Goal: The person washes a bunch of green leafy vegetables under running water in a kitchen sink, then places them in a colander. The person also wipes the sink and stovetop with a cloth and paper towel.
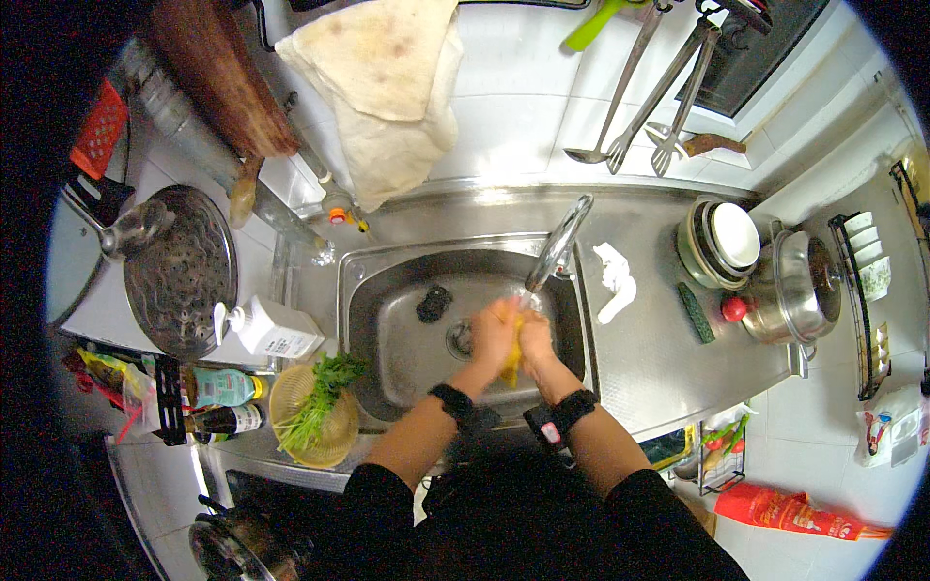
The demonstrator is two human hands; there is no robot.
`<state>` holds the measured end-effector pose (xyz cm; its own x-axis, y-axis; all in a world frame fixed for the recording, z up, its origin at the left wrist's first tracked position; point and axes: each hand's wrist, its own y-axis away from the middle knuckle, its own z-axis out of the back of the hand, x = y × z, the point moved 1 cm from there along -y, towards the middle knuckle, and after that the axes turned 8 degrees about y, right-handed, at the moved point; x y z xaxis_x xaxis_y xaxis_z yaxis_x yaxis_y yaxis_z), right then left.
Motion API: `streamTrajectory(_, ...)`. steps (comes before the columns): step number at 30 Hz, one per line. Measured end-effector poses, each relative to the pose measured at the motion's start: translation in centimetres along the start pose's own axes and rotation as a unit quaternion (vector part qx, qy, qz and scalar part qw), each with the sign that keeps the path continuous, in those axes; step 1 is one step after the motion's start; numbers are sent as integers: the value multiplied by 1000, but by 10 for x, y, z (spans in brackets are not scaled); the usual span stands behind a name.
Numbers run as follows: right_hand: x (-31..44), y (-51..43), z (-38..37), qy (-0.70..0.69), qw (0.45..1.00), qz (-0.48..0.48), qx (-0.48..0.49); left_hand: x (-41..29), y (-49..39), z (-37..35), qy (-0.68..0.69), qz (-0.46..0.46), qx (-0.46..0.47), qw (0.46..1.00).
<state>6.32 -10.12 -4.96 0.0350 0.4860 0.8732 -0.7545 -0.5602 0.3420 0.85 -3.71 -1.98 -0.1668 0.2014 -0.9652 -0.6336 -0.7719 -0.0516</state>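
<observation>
My left hand (495, 332) and my right hand (538, 338) are pressed together over the stainless steel sink (414, 370), just below the mouth of the faucet (558, 245). Between them they grip a yellow cloth (513, 367), whose lower end hangs out beneath the palms. Both hands are blurred, and the fingers hide most of the cloth. A dark scouring pad (434, 303) lies on the sink floor, up and left of the drain (459, 339).
Left of the sink stand a white pump bottle (280, 327) and a yellow basket (334, 443) with leafy greens (320, 399). On the right counter are a crumpled white cloth (615, 283), a cucumber (695, 312), a red tomato (734, 309), stacked bowls (735, 236) and a steel pot (774, 290).
</observation>
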Motion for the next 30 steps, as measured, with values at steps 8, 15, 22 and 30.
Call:
streamTrajectory(8,9,8,10,-289,950,-116,4,-3,7,-6,-35,22,1,999)
streamTrajectory(15,12,12,25,-283,952,-101,62,29,-21,-9,80,108,8,991)
streamTrajectory(22,-9,-1,75,-197,980,-39,-4,21,-23,-6,390,299,57,869)
streamTrajectory(30,-24,19,24,-467,823,-275,170,4,-24,1,616,325,119,708)
